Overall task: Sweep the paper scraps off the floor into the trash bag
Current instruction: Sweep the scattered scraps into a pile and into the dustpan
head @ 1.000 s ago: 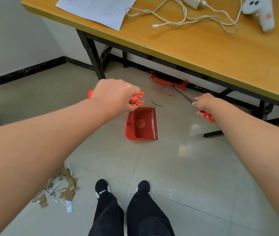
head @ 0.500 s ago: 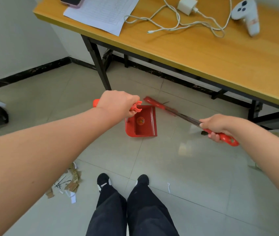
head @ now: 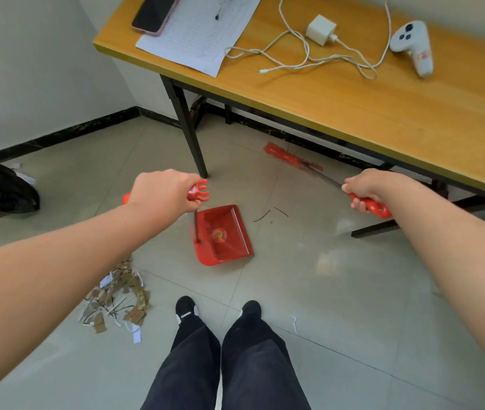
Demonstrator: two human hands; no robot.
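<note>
Trash bag (head: 1,190): black, crumpled on the floor at far left against the wall, a few white bits lying beside it
Paper scraps (head: 117,300): brown and white pile on the tiles, near left, well apart from the bag
Left hand (head: 166,192): fingers curled tight round a red grip at the top of a thin upright rod
Dustpan (head: 223,236): red, at the foot of that rod, below the left hand and just right of the pile (touching the tiles or a little off them, cannot tell)
Shoes (head: 186,310): black, side by side, near centre, right of the pile
Stray scrap (head: 294,324): white strip on the floor just right of the shoes
Broom (head: 285,158): red head on the floor, far and right of the dustpan, thin dark shaft slanting nearer and rightward
Right hand (head: 364,187): fingers wrapped round the broom's red handle end
Table (head: 383,119): wooden top on black legs, far right, carrying a phone (head: 155,14) on a sheet (head: 197,34), a charger (head: 321,29) with looped cable, a white controller (head: 411,45)
</note>
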